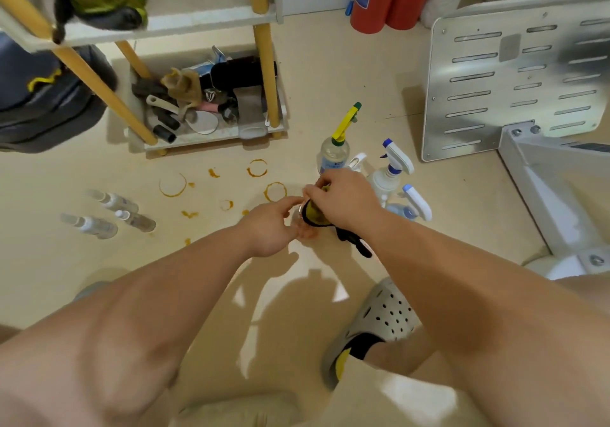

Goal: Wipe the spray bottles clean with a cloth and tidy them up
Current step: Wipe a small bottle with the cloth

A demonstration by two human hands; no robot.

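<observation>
Right hand point(345, 200): grips yellow-and-black cloth point(315, 217), low over floor point(330, 80).
Left hand point(269, 228): close against the cloth's edge, fingers curled; cannot tell whether holding anything.
Trigger spray bottles point(384, 179): upright, just behind right hand.
Small spray bottles point(114, 200): lying on floor, well apart to the left.

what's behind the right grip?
Clear bottle with yellow trigger, base covered by the right grip holding the cloth. A white nozzle beside it; its bottle is hidden.
</observation>
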